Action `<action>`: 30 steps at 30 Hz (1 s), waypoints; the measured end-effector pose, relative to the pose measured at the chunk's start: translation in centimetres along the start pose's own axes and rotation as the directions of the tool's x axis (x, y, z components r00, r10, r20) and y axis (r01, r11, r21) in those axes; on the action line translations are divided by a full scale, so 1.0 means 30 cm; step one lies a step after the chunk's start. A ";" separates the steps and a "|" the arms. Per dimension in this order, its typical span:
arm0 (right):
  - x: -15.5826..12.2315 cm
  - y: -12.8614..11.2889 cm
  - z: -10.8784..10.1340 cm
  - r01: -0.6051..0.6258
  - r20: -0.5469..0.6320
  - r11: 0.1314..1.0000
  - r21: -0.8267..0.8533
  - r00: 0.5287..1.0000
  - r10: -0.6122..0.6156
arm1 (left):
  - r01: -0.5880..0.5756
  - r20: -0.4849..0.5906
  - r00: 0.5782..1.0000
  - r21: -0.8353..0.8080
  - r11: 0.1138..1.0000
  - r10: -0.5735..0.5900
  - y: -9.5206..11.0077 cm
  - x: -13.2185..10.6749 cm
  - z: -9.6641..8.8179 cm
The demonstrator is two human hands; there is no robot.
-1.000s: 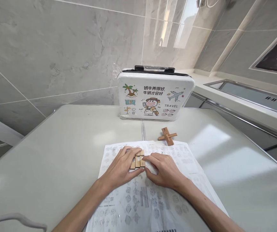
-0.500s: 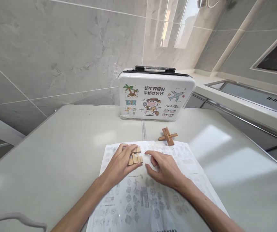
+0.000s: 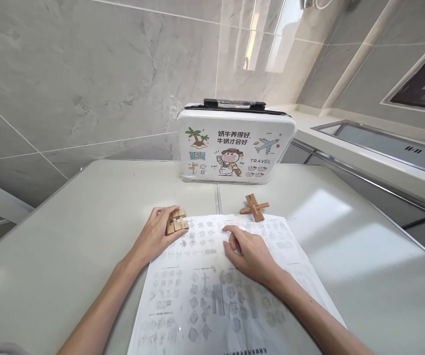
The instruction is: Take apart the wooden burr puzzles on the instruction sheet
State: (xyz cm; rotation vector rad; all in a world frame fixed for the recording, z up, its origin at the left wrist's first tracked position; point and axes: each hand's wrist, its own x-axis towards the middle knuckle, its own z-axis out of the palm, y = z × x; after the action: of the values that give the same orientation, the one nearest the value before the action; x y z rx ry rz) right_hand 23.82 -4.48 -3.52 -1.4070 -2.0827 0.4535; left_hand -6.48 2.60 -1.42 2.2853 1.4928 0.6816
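My left hand (image 3: 163, 227) grips a small wooden interlocking puzzle (image 3: 177, 223) made of light blocks, thumb along its near side and fingers over the far side. It sits at the upper left edge of a printed instruction sheet (image 3: 212, 266) covered with small diagrams. My right hand (image 3: 251, 251) rests on the sheet's right half, fingers bent and apart, holding nothing. Beyond it, a cross-shaped wooden puzzle (image 3: 254, 208) with a dark mark on one piece lies at the sheet's far edge.
A white carrying case (image 3: 236, 143) with cartoon prints, partly wrapped in clear plastic, stands upright at the back of the pale table (image 3: 86, 231). Behind it is a grey tiled wall (image 3: 97, 74). A counter with an inset panel (image 3: 390, 145) runs along the right.
My left hand has carried the wooden block puzzle left and farther away, uncovering diagrams on the sheet. My right hand stays nearly in place. The view has shifted slightly.
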 end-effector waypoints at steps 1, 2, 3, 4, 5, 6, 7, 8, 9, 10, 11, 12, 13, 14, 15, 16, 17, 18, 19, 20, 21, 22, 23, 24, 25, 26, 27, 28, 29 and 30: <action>0.001 -0.001 -0.001 -0.003 0.002 1.000 0.002 1.000 0.003 | 0.007 0.006 1.000 0.001 1.000 -0.007 -0.006 0.001 -0.001; 0.001 -0.001 -0.002 -0.005 0.003 1.000 0.004 1.000 0.005 | 0.012 0.011 1.000 0.001 1.000 -0.012 -0.010 0.002 -0.002; 0.002 -0.002 -0.003 -0.005 0.005 1.000 0.006 1.000 0.005 | 0.017 0.014 1.000 0.000 1.000 -0.017 -0.013 0.002 -0.002; 0.002 -0.003 -0.004 -0.005 0.007 1.000 0.006 1.000 0.005 | 0.019 0.016 1.000 -0.002 1.000 -0.019 -0.016 0.002 -0.002; 0.002 -0.004 -0.005 -0.004 0.007 1.000 0.007 1.000 0.004 | 0.021 0.017 1.000 -0.003 1.000 -0.021 -0.019 0.001 -0.001; 0.002 -0.004 -0.005 -0.003 0.006 1.000 0.007 1.000 0.003 | 0.020 0.019 1.000 -0.005 1.000 -0.020 -0.022 0.001 -0.001; 0.002 -0.004 -0.004 -0.003 0.005 1.000 0.007 1.000 0.003 | 0.018 0.020 1.000 -0.007 1.000 -0.018 -0.025 0.000 0.000; 0.002 -0.003 -0.004 -0.004 0.004 1.000 0.008 1.000 0.004 | 0.016 0.020 1.000 -0.009 1.000 -0.016 -0.029 0.000 0.000; 0.002 -0.003 -0.003 -0.005 0.003 1.000 0.009 1.000 0.005 | 0.013 0.022 1.000 -0.013 1.000 -0.013 -0.033 0.000 0.001; 0.003 -0.002 -0.002 -0.006 0.002 1.000 0.010 1.000 0.005 | 0.011 0.025 1.000 -0.017 1.000 -0.011 -0.037 0.001 0.002; 0.003 -0.001 -0.001 -0.005 0.003 1.000 0.011 1.000 0.005 | 0.012 0.029 1.000 -0.022 1.000 -0.011 -0.040 0.002 0.003; 0.003 0.000 0.000 -0.004 0.003 1.000 0.011 1.000 0.004 | 0.017 0.036 0.999 -0.026 1.000 -0.016 -0.043 0.002 0.004; 0.004 0.000 0.001 -0.002 0.004 1.000 0.012 1.000 0.002 | 0.024 0.044 0.999 -0.028 0.999 -0.023 -0.046 0.003 0.004; 0.004 0.001 0.001 0.001 0.005 1.000 0.013 1.000 -0.001 | 0.030 0.049 0.998 -0.028 0.999 -0.029 -0.047 0.004 0.005; 0.004 0.001 0.001 0.002 0.008 1.000 0.014 1.000 -0.002 | 0.033 0.053 0.998 -0.027 0.999 -0.032 -0.047 0.004 0.005; 0.004 0.001 0.001 0.002 0.010 1.000 0.015 1.000 -0.002 | 0.030 0.052 0.998 -0.023 0.999 -0.029 -0.046 0.004 0.004; 0.004 0.000 0.000 -0.001 0.011 1.000 0.018 1.000 0.001 | 0.020 0.048 0.999 -0.017 1.000 -0.019 -0.044 0.004 0.002; 0.004 0.000 0.000 -0.008 0.011 1.000 0.022 1.000 0.007 | 0.000 0.041 0.999 -0.008 1.000 0.000 -0.042 0.004 0.000; 0.004 -0.001 0.000 -0.016 0.007 0.999 0.028 1.000 0.016 | -0.024 0.029 0.999 0.004 1.000 0.024 -0.038 0.004 -0.002; 0.004 -0.001 -0.001 -0.028 -0.001 0.999 0.040 1.000 0.028 | -0.046 0.016 0.999 0.016 0.999 0.046 -0.033 0.004 -0.005; 0.005 -0.002 -0.002 -0.048 -0.013 0.997 0.061 0.999 0.049 | -0.062 0.001 0.998 0.028 0.998 0.062 -0.027 0.004 -0.007; 0.007 -0.003 -0.003 -0.077 -0.031 0.992 0.096 0.996 0.080 | -0.069 -0.015 0.997 0.039 0.997 0.070 -0.020 0.004 -0.010; 0.010 -0.003 -0.006 -0.115 -0.052 0.982 0.149 0.991 0.124 | -0.070 -0.030 0.997 0.047 0.996 0.071 -0.012 0.003 -0.012; 0.014 -0.003 -0.009 -0.161 -0.074 0.962 0.222 0.981 0.181 | -0.068 -0.044 0.997 0.055 0.996 0.070 -0.003 0.002 -0.013; 0.019 -0.002 -0.013 -0.209 -0.085 0.925 0.317 0.965 0.247 | -0.068 -0.058 0.996 0.062 0.996 0.071 0.008 0.000 -0.014; 0.024 0.001 -0.018 -0.257 -0.074 0.863 0.435 0.945 0.318 | -0.073 -0.072 0.994 0.068 0.995 0.078 0.020 -0.002 -0.014; 0.030 0.005 -0.023 -0.299 -0.037 0.771 0.563 0.922 0.384 | -0.084 -0.085 0.992 0.070 0.994 0.090 0.034 -0.005 -0.014; 0.037 0.011 -0.029 -0.332 0.023 0.647 0.686 0.900 0.436 | -0.099 -0.099 0.989 0.070 0.993 0.106 0.048 -0.008 -0.012; 0.043 0.020 -0.034 -0.354 0.095 0.501 0.790 0.878 0.470 | -0.119 -0.112 0.986 0.068 0.991 0.126 0.063 -0.012 -0.010; 0.049 0.030 -0.040 -0.364 0.168 0.343 0.866 0.858 0.486 | -0.145 -0.125 0.981 0.065 0.987 0.152 0.078 -0.016 -0.007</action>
State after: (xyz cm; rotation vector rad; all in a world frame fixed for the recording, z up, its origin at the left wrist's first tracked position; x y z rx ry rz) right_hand 24.81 -2.82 -2.70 -1.1955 -0.9557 1.4011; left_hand -4.98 1.24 -0.16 2.4560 1.4236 0.8550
